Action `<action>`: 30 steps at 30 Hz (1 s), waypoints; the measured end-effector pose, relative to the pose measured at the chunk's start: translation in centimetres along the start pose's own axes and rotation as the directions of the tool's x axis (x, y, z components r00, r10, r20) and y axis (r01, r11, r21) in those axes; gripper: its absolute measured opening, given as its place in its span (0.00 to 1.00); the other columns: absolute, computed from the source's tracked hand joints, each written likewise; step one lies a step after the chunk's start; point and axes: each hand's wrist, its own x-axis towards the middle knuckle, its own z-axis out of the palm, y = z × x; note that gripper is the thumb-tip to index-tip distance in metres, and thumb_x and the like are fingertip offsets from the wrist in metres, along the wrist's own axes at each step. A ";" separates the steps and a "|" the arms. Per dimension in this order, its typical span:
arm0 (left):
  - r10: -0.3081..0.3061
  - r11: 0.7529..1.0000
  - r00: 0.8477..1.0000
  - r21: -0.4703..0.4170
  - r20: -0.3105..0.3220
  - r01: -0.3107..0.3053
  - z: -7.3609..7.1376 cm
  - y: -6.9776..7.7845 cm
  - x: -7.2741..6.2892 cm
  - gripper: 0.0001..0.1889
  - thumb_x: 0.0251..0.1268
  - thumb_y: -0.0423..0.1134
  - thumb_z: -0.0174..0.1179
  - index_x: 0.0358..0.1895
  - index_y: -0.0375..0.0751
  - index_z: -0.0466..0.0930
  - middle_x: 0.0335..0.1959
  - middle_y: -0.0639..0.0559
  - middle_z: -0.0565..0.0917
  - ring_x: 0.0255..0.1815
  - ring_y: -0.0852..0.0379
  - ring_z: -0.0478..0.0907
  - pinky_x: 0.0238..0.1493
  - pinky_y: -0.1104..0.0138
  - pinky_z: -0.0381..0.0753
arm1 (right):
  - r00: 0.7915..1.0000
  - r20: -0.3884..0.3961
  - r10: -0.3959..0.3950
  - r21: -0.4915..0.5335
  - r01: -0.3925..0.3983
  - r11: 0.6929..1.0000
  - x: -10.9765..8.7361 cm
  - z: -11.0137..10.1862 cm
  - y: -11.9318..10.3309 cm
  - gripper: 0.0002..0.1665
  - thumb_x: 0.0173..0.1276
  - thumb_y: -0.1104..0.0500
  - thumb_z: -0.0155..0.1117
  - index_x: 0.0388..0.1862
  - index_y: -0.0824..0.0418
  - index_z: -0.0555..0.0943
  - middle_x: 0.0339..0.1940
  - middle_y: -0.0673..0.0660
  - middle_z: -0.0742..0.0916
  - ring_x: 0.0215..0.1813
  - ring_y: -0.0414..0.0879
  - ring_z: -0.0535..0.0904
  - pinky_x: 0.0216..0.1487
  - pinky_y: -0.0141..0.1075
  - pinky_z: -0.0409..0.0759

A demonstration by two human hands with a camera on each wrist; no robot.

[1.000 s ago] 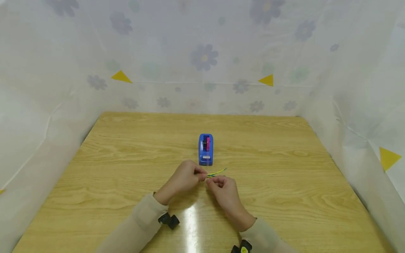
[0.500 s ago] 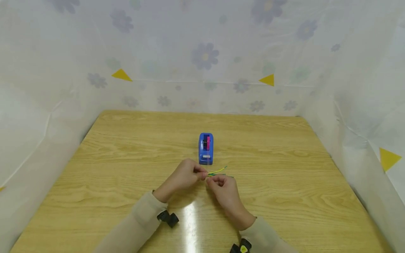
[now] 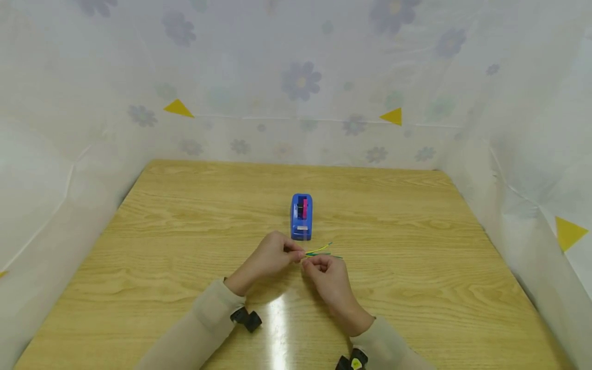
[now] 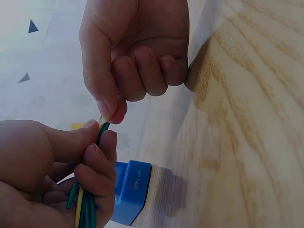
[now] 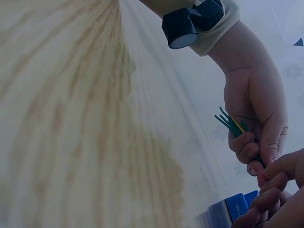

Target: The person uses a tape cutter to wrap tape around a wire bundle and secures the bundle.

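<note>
My left hand (image 3: 273, 257) grips a small bundle of thin green and yellow wires (image 4: 87, 209), its fingers curled round them in the left wrist view. Wire ends stick out past the fingers of that hand in both wrist views. Right beside it, the thumb and forefinger of my right hand (image 3: 334, 281) pinch the bundle where it leaves the left fingertips. A small pale bit shows between the fingertips there; I cannot tell what it is. Several wire ends fan out to the right in the head view. Just beyond the hands stands a blue tape dispenser (image 3: 300, 235) with a pink roll core.
The wood-grain table (image 3: 393, 216) stretches to every side of the hands. White flowered sheeting (image 3: 222, 77) hangs round its back and sides, with yellow triangles (image 3: 392, 117) on it. A black wrist camera (image 3: 246, 318) is strapped at the left sleeve.
Over the past second the wire ends have spread apart a little, more of them showing above the right hand. Both hands stay nearly in place.
</note>
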 end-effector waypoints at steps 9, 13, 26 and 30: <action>0.013 1.000 1.000 0.002 0.007 -0.013 -0.1 0.1 -0.1 0.04 0.65 0.33 0.66 0.33 0.39 0.90 0.28 0.54 0.87 0.28 0.62 0.78 0.29 0.68 0.78 | 0.999 0.005 0.037 -0.009 -0.037 0.999 0.0 0.0 0.1 0.08 0.67 0.63 0.68 0.33 0.70 0.86 0.17 0.50 0.78 0.19 0.37 0.67 0.19 0.27 0.63; 0.023 1.000 1.000 0.011 0.012 -0.023 -0.1 -0.2 0.0 0.04 0.64 0.33 0.66 0.32 0.40 0.90 0.27 0.55 0.86 0.28 0.63 0.77 0.28 0.69 0.77 | 0.998 0.007 0.057 -0.003 -0.057 0.998 -0.1 -0.1 0.1 0.08 0.66 0.63 0.69 0.33 0.70 0.86 0.16 0.51 0.78 0.18 0.37 0.67 0.19 0.28 0.63; 0.027 0.999 0.999 0.019 0.018 -0.027 0.0 -0.5 0.2 0.04 0.63 0.35 0.68 0.31 0.41 0.90 0.27 0.58 0.86 0.26 0.64 0.76 0.26 0.70 0.74 | 0.984 0.095 0.148 0.057 -0.154 0.986 -0.2 -0.7 -0.8 0.14 0.68 0.60 0.68 0.36 0.73 0.85 0.16 0.54 0.79 0.18 0.40 0.71 0.19 0.27 0.68; 0.038 0.999 0.999 0.021 0.011 -0.038 0.0 -0.6 0.2 0.04 0.63 0.35 0.68 0.31 0.41 0.90 0.27 0.57 0.86 0.26 0.65 0.76 0.27 0.71 0.75 | 0.980 0.130 0.153 0.067 -0.163 0.984 -0.3 -1.0 -1.1 0.15 0.69 0.60 0.66 0.38 0.76 0.84 0.17 0.55 0.81 0.19 0.40 0.73 0.21 0.28 0.72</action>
